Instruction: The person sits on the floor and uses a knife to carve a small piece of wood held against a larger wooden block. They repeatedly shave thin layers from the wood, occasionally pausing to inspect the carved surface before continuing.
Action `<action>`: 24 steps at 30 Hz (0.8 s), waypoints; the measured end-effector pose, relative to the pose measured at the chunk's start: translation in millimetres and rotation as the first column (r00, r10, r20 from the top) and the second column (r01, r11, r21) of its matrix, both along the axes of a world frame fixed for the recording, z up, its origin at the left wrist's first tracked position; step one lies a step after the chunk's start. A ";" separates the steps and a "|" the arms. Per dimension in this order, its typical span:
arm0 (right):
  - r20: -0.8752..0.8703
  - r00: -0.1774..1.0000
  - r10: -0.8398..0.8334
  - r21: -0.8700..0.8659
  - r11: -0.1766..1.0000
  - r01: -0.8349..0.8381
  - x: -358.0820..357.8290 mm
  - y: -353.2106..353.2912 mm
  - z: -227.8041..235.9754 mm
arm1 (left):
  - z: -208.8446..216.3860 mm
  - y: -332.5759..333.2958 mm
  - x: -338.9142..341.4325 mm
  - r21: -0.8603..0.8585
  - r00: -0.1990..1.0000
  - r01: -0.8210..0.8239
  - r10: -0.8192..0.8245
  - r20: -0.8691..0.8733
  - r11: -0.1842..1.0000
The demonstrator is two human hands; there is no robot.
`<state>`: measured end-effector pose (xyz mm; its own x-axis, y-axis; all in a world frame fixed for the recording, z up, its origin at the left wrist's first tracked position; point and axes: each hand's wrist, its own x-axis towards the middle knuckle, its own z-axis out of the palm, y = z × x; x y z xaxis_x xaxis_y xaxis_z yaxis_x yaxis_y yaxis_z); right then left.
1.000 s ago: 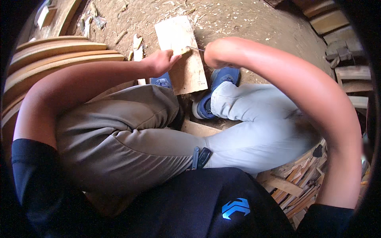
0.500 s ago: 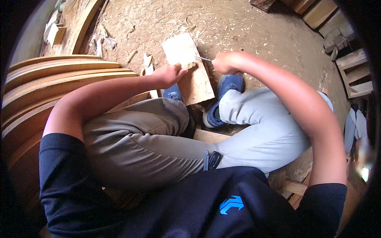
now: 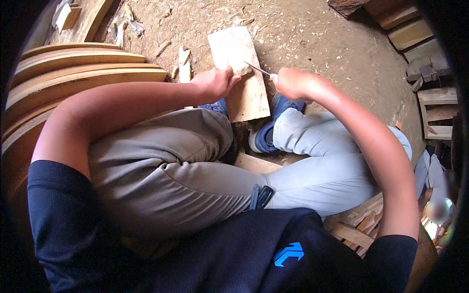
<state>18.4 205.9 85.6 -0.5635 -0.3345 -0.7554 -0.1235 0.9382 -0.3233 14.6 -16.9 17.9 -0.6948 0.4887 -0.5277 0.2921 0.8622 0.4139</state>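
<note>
A pale wooden board (image 3: 248,105) lies on the ground between my feet, its far half brightly lit. My left hand (image 3: 217,84) is closed over the board, holding a small brownish piece of wood (image 3: 247,71) at its thumb and fingertips. My fingers hide part of that piece. At the board's right edge, my right hand (image 3: 292,84) is wrapped round the handle of a thin-bladed knife (image 3: 259,69). The blade slants up and left from my fist, its tip above the board by the wood piece. The handle is hidden in my palm.
Curved wooden planks (image 3: 83,75) are stacked at my left. Wood scraps (image 3: 184,68) and shavings are scattered over the dirt floor (image 3: 312,39). Wooden frames (image 3: 439,115) stand at the far right. My blue shoes (image 3: 264,136) flank the board.
The view has shifted slightly. My left hand has turned a little over the wood piece, and the knife blade now tilts more steeply, with its tip farther over the board.
</note>
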 end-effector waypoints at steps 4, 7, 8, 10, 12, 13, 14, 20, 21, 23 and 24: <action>0.069 0.990 0.119 0.094 0.988 -0.126 -9.2 -16.3 5.2 | -5.5 1.3 -6.2 0.043 1.000 0.011 -0.010 -0.019 0.999; 0.084 0.996 0.023 0.249 0.968 -0.043 -19.9 -31.9 9.6 | -6.6 -2.6 -9.2 0.067 0.999 0.047 -0.046 -0.008 0.997; 0.136 0.990 0.030 0.289 0.955 -0.068 -22.6 -32.7 6.2 | -6.6 -0.3 -11.5 0.055 0.995 0.097 -0.095 -0.040 0.994; 0.207 0.978 0.032 0.285 0.954 -0.091 -24.4 -25.3 -8.5 | -6.9 2.7 -8.6 0.070 0.997 0.081 -0.081 0.003 0.994; 0.213 0.976 0.035 0.203 0.976 -0.080 -31.8 -6.1 -19.3 | -2.9 1.5 -11.3 0.045 0.997 0.079 -0.078 -0.020 0.996; 0.216 0.968 -0.132 0.158 0.982 0.098 -27.3 -3.2 -10.8 | -3.1 -0.2 -6.6 0.013 0.996 0.082 -0.081 -0.042 0.997; 0.182 0.969 -0.169 0.090 0.984 0.155 -20.1 1.8 -11.2 | -1.4 -0.6 -4.0 0.031 0.997 0.074 -0.073 -0.024 0.997; -0.024 0.987 -0.158 -0.081 0.985 0.155 6.5 32.8 -38.6 | -0.1 5.8 -4.7 -0.008 0.997 0.068 -0.068 -0.020 0.998; -0.033 0.988 -0.153 -0.071 0.986 0.150 7.7 34.6 -40.3 | 0.2 6.2 -4.5 -0.009 0.998 0.068 -0.068 -0.014 0.998; -0.015 0.990 -0.139 -0.049 0.989 0.138 6.8 30.9 -32.7 | 0.1 5.1 -4.4 -0.003 0.998 0.066 -0.066 -0.019 0.998; -0.006 0.991 -0.131 -0.039 0.991 0.131 6.1 28.5 -28.5 | 0.1 4.3 -4.1 -0.002 0.998 0.064 -0.064 -0.021 0.998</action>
<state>24.4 234.4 57.1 -0.6103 -0.2857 -0.7388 -0.0030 0.9335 -0.3585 10.5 -12.6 18.0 -0.6729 0.5321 -0.5139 0.3553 0.8418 0.4064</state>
